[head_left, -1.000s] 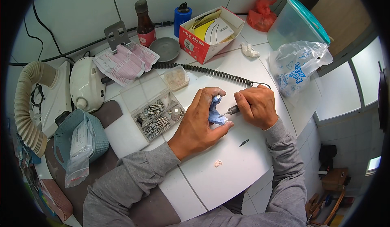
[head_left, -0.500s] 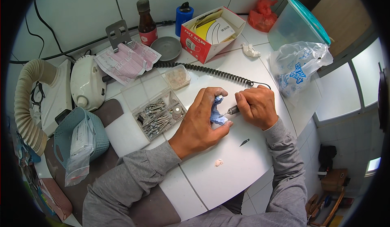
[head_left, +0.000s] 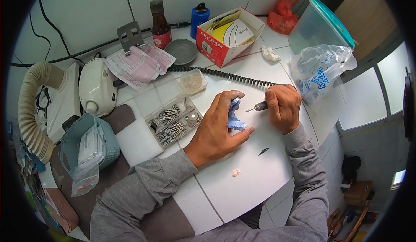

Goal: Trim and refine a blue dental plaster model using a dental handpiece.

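Note:
My left hand point(head_left: 215, 129) is closed around a blue, horseshoe-shaped dental cast point(head_left: 234, 120), with thumb and fingers at its two ends. In my right hand point(head_left: 284, 108) a rotary handpiece point(head_left: 261, 106) is gripped, its thin bur pointing left at the cast. A small gap separates the bur from the cast. Below my hands a dark pointed blade point(head_left: 264, 151) lies on the white table point(head_left: 242, 194), and nearer to me sits a small pinkish lump point(head_left: 235, 172). Left of my left hand stands an opened clear case of burs point(head_left: 171, 131).
A coiled cord point(head_left: 229, 75) runs behind my hands. At the back are a mask box point(head_left: 232, 38), a bottle point(head_left: 160, 25), a grey dish point(head_left: 181, 52) and a small clear box point(head_left: 193, 81). A blue basket point(head_left: 110, 149) stands left; a plastic bag point(head_left: 318, 75) lies right.
My right hand has drawn the handpiece to the right, away from the cast, which the bur was at before. My left hand still holds the cast. The whole view has shifted slightly.

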Demonstrator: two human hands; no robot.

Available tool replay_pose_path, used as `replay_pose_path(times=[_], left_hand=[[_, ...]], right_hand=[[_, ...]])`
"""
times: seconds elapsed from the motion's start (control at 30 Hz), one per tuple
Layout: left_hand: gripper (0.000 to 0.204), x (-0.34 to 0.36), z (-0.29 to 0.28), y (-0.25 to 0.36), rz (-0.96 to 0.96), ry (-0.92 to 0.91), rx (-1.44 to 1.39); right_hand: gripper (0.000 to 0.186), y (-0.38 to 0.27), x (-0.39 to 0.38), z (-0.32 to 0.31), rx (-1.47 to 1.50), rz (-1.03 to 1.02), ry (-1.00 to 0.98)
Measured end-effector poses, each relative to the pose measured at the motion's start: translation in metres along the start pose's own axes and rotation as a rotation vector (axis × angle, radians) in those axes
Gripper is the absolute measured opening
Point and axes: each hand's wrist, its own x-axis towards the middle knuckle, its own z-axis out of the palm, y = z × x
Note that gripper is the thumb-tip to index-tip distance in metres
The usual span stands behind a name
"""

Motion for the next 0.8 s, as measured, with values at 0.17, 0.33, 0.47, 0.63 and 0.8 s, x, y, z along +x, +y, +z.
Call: replay_pose_path(times=[0.17,0.33,0.47,0.63,0.8], left_hand=[[0.08,-0.0004,0.0035,-0.0047,0.12,0.062,0.047],[0.08,-0.0021,0.0024,-0.0009,0.067,0.025,0.037],[0.082,-0.0023,0.0032,-0.0011,0.056,0.025,0.022],[0.083,-0.0015,0.0032,-0.0024,0.056,0.01,0.021],[0.084,0.0006,0.0013,-0.0043,0.115,0.007,0.059]], right_hand=[[0.044,0.0024,-0.0009,0.0018,-0.006,0.068,0.042],[0.045,0.0061,-0.0037,0.0035,0.002,0.092,0.021],[0.045,0.0078,-0.0044,0.0052,0.031,0.071,0.022],[0.046,0.0076,-0.0044,0.0037,0.03,0.054,0.021],[0.047,0.0056,-0.0019,0.0051,0.066,0.053,0.023]])
